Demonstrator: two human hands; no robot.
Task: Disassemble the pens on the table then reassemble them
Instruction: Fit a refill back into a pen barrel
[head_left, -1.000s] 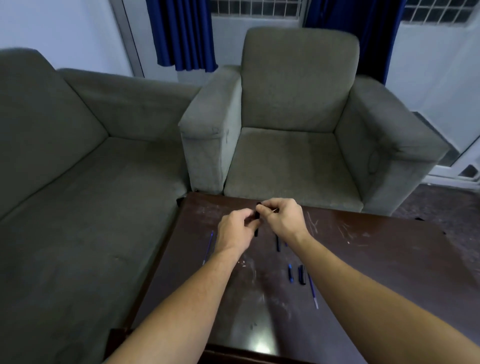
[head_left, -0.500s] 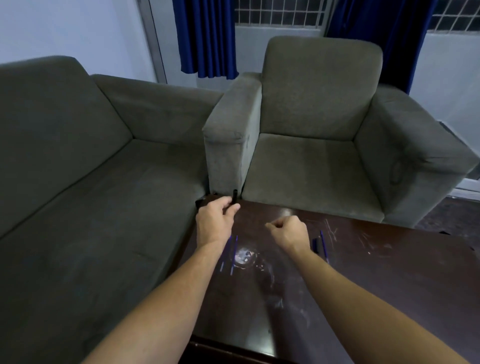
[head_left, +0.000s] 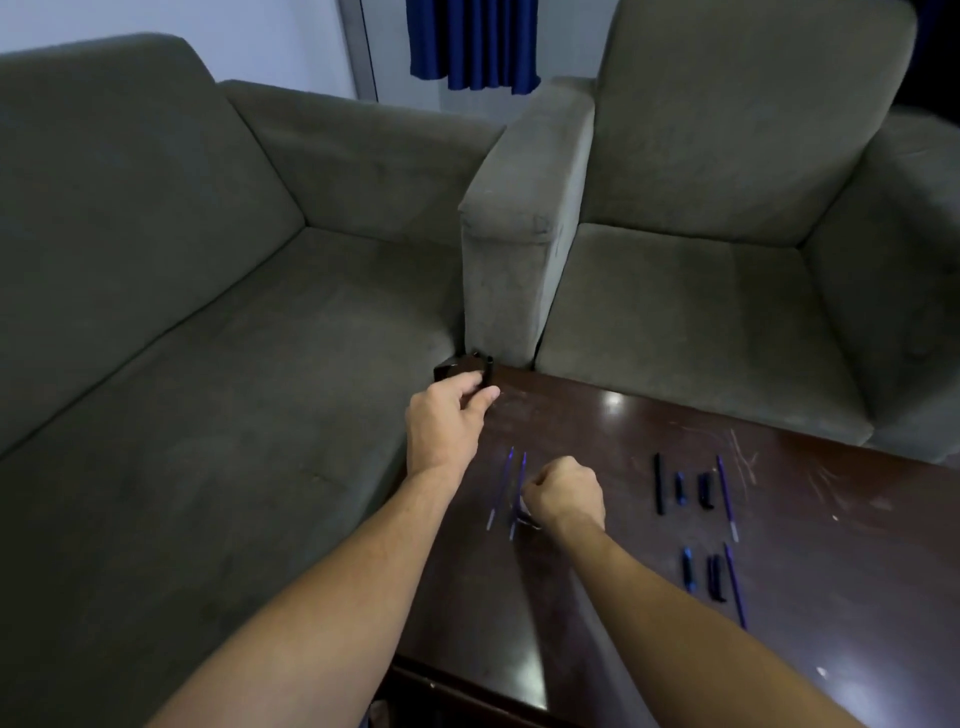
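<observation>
Left hand (head_left: 449, 415) pinches pen barrel (head_left: 488, 373), upright above it (right hand (head_left: 563, 493): refill (head_left: 523, 465)).

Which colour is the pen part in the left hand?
Black. The pen part shows in the head view, above the left hand.

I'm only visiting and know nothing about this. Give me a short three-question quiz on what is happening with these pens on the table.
1. True or false: the left hand grips a black pen piece.
2. The two blue refills by the right hand lie: A in a cup; B on the table; C in a drawer.
3. Which hand is nearer the table's far corner?
Key: 1 true; 2 B; 3 the left hand.
</observation>
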